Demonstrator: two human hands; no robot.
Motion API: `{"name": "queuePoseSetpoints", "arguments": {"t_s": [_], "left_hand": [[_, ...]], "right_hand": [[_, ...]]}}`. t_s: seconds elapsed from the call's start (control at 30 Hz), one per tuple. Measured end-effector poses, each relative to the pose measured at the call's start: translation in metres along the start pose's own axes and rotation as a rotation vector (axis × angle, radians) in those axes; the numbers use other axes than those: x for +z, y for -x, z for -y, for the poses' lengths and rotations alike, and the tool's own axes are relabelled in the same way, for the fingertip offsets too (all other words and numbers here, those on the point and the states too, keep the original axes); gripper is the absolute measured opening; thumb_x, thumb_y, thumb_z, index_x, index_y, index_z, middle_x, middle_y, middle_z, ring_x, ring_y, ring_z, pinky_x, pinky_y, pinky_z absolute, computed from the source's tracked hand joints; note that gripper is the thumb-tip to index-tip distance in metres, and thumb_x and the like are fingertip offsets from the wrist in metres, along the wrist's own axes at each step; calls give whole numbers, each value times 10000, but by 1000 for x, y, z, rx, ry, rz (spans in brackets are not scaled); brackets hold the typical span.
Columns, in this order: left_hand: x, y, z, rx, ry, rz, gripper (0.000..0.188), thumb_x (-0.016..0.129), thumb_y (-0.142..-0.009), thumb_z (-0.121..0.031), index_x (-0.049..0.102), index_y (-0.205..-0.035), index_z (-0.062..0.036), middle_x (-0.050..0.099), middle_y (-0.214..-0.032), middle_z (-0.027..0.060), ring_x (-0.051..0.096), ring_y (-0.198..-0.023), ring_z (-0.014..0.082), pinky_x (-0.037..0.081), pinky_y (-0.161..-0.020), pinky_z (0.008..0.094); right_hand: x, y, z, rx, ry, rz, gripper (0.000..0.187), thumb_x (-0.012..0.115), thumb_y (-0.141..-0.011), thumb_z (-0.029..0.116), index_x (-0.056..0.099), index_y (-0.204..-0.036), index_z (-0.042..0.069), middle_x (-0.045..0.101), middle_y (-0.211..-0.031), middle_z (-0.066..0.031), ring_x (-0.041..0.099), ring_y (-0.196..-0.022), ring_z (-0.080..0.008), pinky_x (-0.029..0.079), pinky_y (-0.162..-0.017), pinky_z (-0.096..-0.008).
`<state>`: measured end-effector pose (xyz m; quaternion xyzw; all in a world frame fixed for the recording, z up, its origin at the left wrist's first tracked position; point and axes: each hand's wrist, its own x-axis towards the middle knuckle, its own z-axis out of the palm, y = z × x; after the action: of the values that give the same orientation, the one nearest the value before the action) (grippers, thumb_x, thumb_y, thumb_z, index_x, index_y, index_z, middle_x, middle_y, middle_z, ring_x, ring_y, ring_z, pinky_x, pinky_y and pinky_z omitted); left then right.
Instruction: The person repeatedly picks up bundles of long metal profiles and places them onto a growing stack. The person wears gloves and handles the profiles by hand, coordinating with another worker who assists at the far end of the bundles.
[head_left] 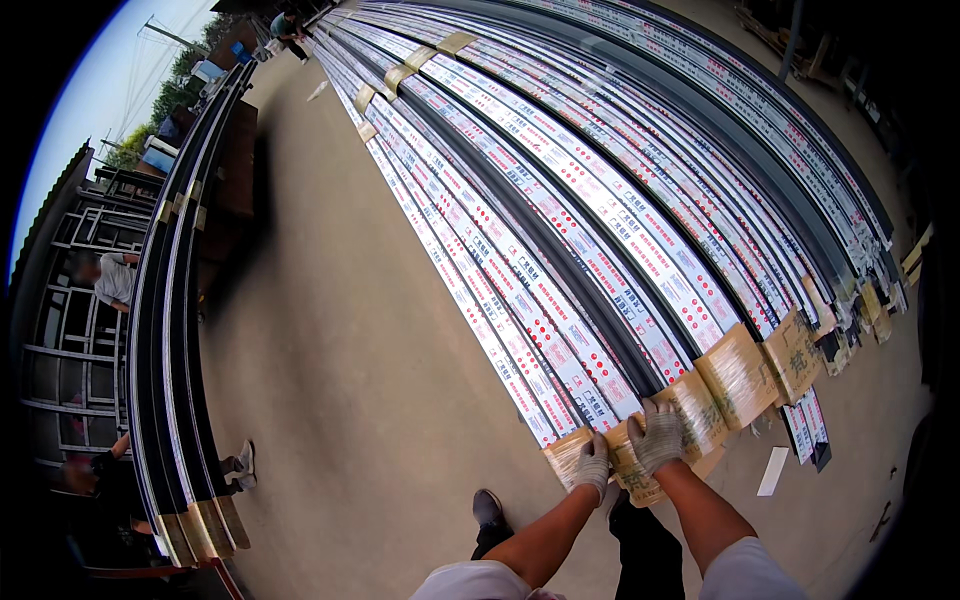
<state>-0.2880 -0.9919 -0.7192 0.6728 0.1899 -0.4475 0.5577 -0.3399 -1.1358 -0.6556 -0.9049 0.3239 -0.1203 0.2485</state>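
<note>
Long metal profiles covered in white film with red and dark print lie side by side in bundles (530, 255). Brown paper and clear tape wrap their near ends. My left hand (592, 466), in a light knitted glove, is closed around the edge of the leftmost wrapped end (565, 457). Beside it, my right hand (657, 438), gloved alike, grips the neighbouring wrapped end (630, 465), with its fingers over the top edge. The undersides of both ends and parts of my fingers are hidden. Further right, more wrapped ends (738, 375) stick out next to my right hand.
Another stack of long dark profiles (165, 330) stands at the left, with people beyond it. Far off, a person (288, 32) bends at the bundles' other end. Concrete floor (350, 380) runs between the stacks. A white strip (772, 471) lies on the floor at the right.
</note>
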Motion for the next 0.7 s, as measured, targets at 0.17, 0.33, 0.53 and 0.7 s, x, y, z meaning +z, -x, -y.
{"name": "queuePoseSetpoints", "arguments": {"t_s": [0.17,0.33,0.53,0.7], "left_hand": [[6,23,5,-294,255,21,798,381,-941,-732,444,-1412,-90,528,-1337,134,516,-1223,311,430,-1021,533],[18,-13,101,-301,636,86,814,448,-943,-678,391,-1464,-55,485,-1427,145,493,-1281,267,433,-1056,395],[17,-8,97,-359,351,38,798,410,-966,-666,377,-1476,-54,509,-1400,155,528,-1231,304,447,-1015,455],[28,10,84,-296,431,16,763,368,-1004,-605,373,-1493,-19,475,-1448,139,482,-1251,262,373,-1041,368]], "right_hand": [[4,-30,-4,62,-106,165,427,681,-857,287,608,-1124,-38,608,-1108,-237,557,-1074,-389,452,-953,-478],[2,-43,4,213,-210,329,492,691,-872,353,623,-1101,-77,645,-1086,-274,593,-1076,-416,468,-976,-452],[15,-48,-3,422,-283,353,808,641,-907,515,488,-1356,-140,514,-1397,-306,494,-1327,-370,373,-1122,-387],[20,-47,-8,451,-391,309,736,645,-936,486,532,-1331,-124,619,-1292,-233,580,-1185,-234,429,-1023,-311]]}}
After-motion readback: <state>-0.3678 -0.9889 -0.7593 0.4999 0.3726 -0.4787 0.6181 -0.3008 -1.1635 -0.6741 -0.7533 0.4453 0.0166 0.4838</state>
